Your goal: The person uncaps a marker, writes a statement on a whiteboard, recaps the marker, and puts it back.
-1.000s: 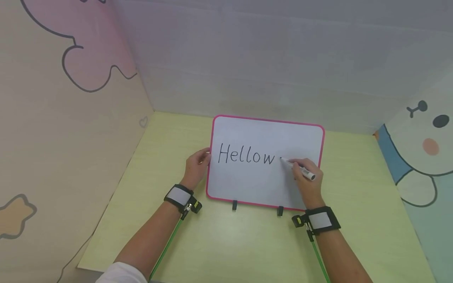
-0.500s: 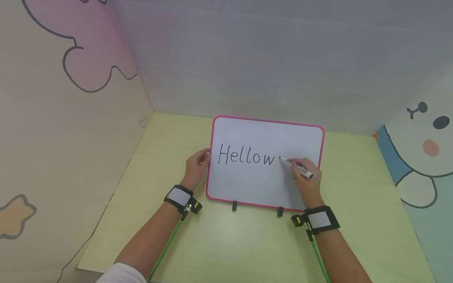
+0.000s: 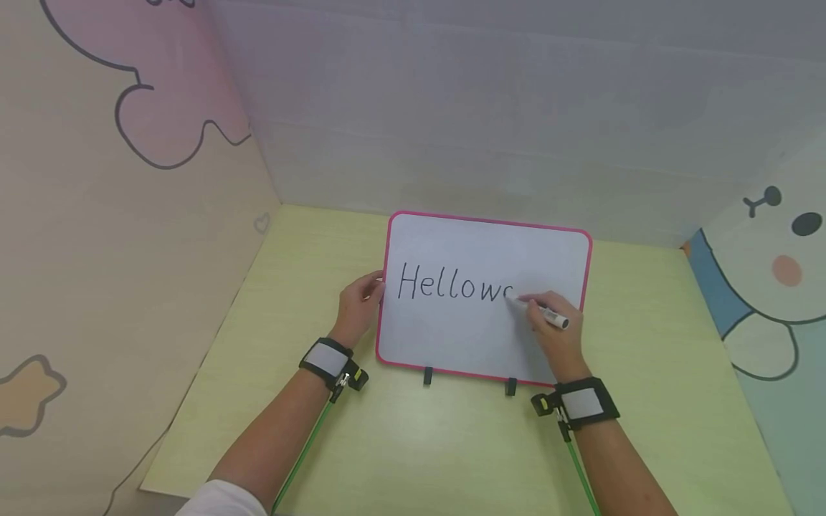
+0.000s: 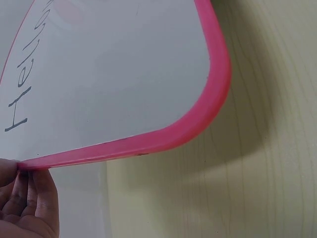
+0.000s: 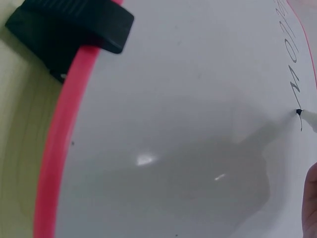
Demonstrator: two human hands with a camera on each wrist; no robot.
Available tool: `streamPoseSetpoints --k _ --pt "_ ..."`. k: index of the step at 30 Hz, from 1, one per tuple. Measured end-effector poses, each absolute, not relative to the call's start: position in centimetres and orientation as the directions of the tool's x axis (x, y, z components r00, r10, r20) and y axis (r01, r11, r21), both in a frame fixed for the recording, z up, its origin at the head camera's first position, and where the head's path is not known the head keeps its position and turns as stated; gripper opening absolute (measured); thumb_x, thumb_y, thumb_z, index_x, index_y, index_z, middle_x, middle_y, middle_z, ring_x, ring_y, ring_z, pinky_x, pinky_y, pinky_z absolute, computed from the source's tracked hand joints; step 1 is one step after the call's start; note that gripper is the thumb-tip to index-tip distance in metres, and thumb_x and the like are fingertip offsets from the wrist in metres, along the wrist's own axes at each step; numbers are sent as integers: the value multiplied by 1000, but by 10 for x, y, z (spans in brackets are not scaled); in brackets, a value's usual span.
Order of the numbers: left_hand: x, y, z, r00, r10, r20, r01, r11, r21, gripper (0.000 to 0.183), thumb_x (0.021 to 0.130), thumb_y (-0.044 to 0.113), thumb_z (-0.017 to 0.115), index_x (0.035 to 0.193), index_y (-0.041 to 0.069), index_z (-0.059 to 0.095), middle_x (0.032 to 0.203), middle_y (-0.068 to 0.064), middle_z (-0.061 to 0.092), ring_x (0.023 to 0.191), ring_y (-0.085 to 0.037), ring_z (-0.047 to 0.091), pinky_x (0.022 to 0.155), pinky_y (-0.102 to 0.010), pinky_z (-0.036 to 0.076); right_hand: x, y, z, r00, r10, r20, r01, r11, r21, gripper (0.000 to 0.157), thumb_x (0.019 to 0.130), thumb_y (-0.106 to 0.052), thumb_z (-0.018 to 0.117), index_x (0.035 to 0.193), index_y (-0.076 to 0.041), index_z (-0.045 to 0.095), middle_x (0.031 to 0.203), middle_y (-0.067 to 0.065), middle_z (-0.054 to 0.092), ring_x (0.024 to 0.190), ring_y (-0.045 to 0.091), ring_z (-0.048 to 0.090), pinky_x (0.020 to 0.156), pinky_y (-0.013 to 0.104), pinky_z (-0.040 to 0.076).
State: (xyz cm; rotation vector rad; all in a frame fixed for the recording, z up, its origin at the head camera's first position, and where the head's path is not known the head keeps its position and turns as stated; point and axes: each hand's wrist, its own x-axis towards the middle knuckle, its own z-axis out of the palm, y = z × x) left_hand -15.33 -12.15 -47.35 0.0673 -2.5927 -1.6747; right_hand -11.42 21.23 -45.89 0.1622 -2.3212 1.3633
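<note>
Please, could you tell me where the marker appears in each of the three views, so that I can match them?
Head: the marker is right of centre, below mid-height, held in the right hand.
Left wrist: not in this picture.
Right wrist: at the right edge, just above mid-height; only its black tip and part of its white barrel show.
Landmark in all three: the pink rim of the whiteboard.

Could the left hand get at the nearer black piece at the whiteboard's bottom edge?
Probably yes: nothing visible covers that black piece, but the left hand pinches the whiteboard by its side edge and would likely need to let go first.
</note>
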Motion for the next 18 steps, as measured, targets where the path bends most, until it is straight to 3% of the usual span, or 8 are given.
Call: streamPoseSetpoints --k 8,18 --pt "-153 -122 -473 -998 -64 27 -1 406 914 32 95 15 56 126 7 60 107 -15 67 101 -26 64 93 -39 52 -113 211 -456 -921 157 357 -235 507 -829 11 87 1 59 87 0 70 73 11 62 60 7 49 53 14 40" --pt "-152 -122 -473 -998 -58 35 7 420 907 33 95 15 55 127 7 58 109 -14 66 102 -25 63 94 -39 51 -108 216 -457 -920 162 357 -236 498 -834 11 88 -8 60 88 -8 71 73 4 63 61 10 52 52 16 42"
